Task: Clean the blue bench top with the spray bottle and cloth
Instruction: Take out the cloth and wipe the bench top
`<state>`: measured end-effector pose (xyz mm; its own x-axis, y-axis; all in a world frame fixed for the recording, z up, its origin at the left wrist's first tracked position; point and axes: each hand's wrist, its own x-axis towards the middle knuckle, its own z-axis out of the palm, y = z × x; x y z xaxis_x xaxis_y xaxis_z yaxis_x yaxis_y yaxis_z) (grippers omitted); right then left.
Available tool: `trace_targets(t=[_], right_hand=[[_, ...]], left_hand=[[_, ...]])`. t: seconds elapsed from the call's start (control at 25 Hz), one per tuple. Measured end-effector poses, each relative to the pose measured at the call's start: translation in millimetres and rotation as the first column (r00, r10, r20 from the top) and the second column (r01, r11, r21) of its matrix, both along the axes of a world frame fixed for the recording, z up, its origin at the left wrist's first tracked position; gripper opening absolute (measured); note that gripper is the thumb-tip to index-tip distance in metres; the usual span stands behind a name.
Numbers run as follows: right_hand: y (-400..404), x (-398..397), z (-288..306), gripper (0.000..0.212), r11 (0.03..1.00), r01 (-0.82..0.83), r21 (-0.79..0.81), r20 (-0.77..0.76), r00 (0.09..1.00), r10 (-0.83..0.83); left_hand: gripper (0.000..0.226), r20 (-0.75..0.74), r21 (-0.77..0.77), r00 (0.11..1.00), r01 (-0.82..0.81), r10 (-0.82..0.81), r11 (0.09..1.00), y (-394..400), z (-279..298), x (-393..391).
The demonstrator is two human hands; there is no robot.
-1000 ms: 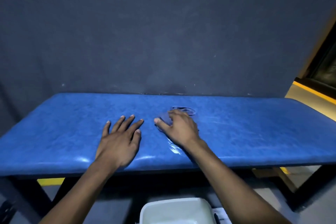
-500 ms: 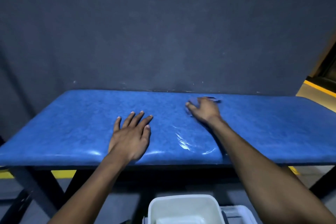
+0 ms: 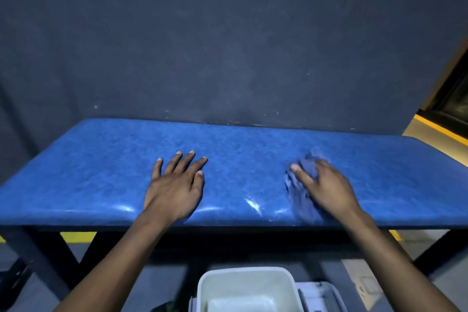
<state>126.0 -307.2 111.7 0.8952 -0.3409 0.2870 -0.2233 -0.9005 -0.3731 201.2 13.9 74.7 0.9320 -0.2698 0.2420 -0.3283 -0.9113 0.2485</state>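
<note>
The blue padded bench top runs across the view in front of a dark wall. My left hand lies flat on it near the middle, fingers spread, holding nothing. My right hand presses a crumpled blue cloth onto the bench right of centre, close to the front edge; the cloth trails toward me under the palm and looks blurred. A wet shiny streak sits between the hands near the front edge. No spray bottle is in view.
A white plastic tub stands on the floor below the bench's front edge, with a second pale container beside it. Dark bench legs angle down at both ends. A yellow-edged step lies at the far right.
My right hand has swept the cloth from the back of the bench, right and toward the front edge. My left hand stays flat in place.
</note>
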Motion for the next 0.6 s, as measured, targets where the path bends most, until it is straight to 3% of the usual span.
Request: trace_targets(t=[0.08,0.24,0.36,0.48,0.6], right_hand=[[5.6,46.0,9.6,0.055,0.995,0.102,0.010,-0.034,0.994,-0.101],[91.1,91.2,9.8,0.061,0.995,-0.099,0.014,-0.023,0.995,0.099],[118.0,47.3,-0.9,0.055,0.971,-0.241,0.001,-0.011,0.971,0.241],[80.5,-22.1,-6.3,0.053,0.922,-0.387,-0.022,0.005,0.922,0.387],[22.3,-58.8,-13.7,0.049,0.945,-0.328,-0.017,0.087,0.941,0.328]], left_hand=[[0.060,0.002,-0.010,1.000,0.004,-0.004,1.000,-1.3,0.5,0.2],[0.059,0.021,-0.003,1.000,0.004,-0.003,1.000,1.0,-0.9,1.1],[0.062,0.035,0.000,0.999,0.008,-0.008,1.000,2.1,0.1,3.2],[0.063,0.032,0.006,0.999,0.004,-0.004,1.000,2.1,0.0,2.0],[0.064,0.022,0.013,1.000,0.003,-0.003,1.000,0.7,0.5,1.7]])
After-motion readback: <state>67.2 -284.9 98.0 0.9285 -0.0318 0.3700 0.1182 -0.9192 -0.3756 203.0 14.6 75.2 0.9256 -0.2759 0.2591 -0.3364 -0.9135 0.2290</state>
